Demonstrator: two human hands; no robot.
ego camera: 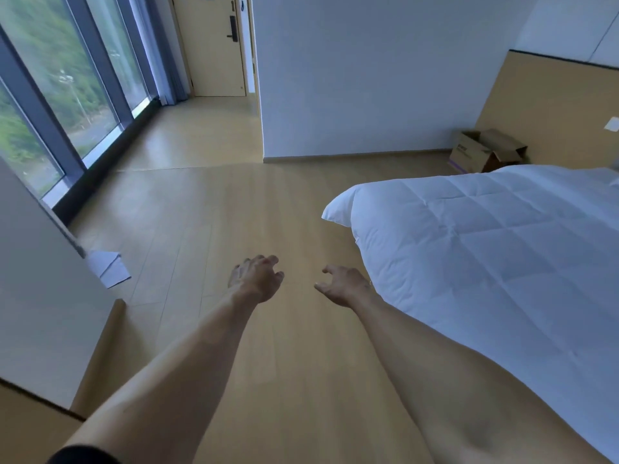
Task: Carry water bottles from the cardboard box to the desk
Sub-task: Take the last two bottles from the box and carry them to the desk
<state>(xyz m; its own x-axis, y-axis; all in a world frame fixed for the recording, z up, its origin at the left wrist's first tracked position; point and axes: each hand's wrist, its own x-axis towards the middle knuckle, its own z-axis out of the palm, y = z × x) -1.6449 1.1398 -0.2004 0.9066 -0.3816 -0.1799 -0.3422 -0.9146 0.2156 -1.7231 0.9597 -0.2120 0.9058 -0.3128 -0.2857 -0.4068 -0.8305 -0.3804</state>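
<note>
An open cardboard box sits on the floor at the far right, beside the headboard panel and behind the bed corner. Its flaps stand open and its contents are hidden. No water bottle shows anywhere. Both my arms stretch out over the wooden floor. My left hand hangs with loosely curled fingers and holds nothing. My right hand is likewise loose and empty, close to the bed's edge. A light wooden surface shows at the bottom left corner.
A bed with a white quilt fills the right side. A white wall juts out ahead, with a door down the passage on its left. Tall windows line the left. Paper lies on the floor.
</note>
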